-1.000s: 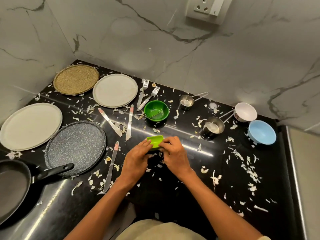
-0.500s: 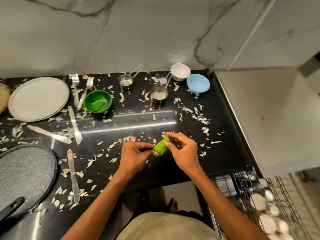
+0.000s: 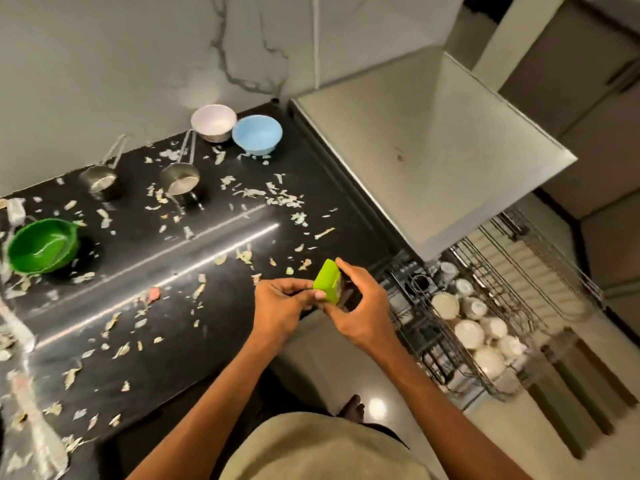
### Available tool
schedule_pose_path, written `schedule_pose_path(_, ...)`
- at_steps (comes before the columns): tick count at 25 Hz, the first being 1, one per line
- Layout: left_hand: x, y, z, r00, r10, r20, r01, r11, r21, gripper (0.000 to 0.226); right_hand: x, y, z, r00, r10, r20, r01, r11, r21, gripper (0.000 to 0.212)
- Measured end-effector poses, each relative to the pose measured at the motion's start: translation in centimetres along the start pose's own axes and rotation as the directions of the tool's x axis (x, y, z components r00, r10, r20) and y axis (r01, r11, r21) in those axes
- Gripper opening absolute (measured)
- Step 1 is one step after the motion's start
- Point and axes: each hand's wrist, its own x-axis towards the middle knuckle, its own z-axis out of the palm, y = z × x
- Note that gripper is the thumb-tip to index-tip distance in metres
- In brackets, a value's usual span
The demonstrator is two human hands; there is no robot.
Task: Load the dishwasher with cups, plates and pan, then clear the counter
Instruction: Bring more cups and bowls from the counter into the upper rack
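Observation:
Both hands hold a small green box-shaped container (image 3: 328, 280) over the counter's front right edge. My left hand (image 3: 280, 306) pinches its lower left side; my right hand (image 3: 360, 306) grips it from the right. On the black counter (image 3: 180, 334) stand a green bowl (image 3: 41, 245), a white bowl (image 3: 213, 122), a blue bowl (image 3: 257, 134) and two steel measuring cups (image 3: 180, 181) (image 3: 100, 181). To the right, a pulled-out wire dishwasher rack (image 3: 485, 327) holds several white cups.
Vegetable scraps litter the whole counter. A grey appliance top (image 3: 415, 161) stands right of the counter, above the rack. Blurred knives lie at the far left edge (image 3: 20, 344). My foot (image 3: 353, 408) shows on the floor below.
The view has swung right, bringing the dishwasher rack into sight and the plates and pan out of it. Both hands carried the green container rightward to the counter's edge.

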Motion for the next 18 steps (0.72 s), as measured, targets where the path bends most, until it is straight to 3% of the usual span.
schedule_pose_path(4,-0.6,-1.4,7.0,0.995,-0.001,0.1,-0.007,0.997,0.077,0.022,-2.7,3.7,-6.1,0.988,0.06,-0.143,-0.065,0.997,-0.03,0.073)
schedule_pose_path(8,-1.4,-2.1,13.7,0.952,0.106,0.288,-0.199,0.928,0.315,0.059,-5.7,7.5,-12.2,0.973,0.083,-0.214,-0.116,0.982,-0.147,0.069)
schedule_pose_path(10,-1.5,-2.2,16.9,0.882,0.189,0.432,-0.378,0.831,0.408,0.073,-7.1,9.0,-15.2,0.973,0.105,-0.208,-0.15,0.965,-0.215,0.071)
schedule_pose_path(13,-1.1,-2.8,21.6,0.713,0.284,0.641,-0.63,0.661,0.407,0.078,-8.6,10.5,-19.1,0.976,0.091,-0.198,-0.144,0.951,-0.273,0.066)
schedule_pose_path(15,-1.0,-3.1,24.3,0.627,0.265,0.732,-0.705,0.593,0.389,0.077,-9.2,11.5,-21.2,0.972,0.085,-0.221,-0.145,0.951,-0.274,0.064)
schedule_pose_path(18,-0.7,-3.2,28.1,0.553,0.175,0.814,-0.747,0.537,0.392,0.078,-10.0,13.4,-23.7,0.948,0.139,-0.287,-0.22,0.936,-0.274,0.067)
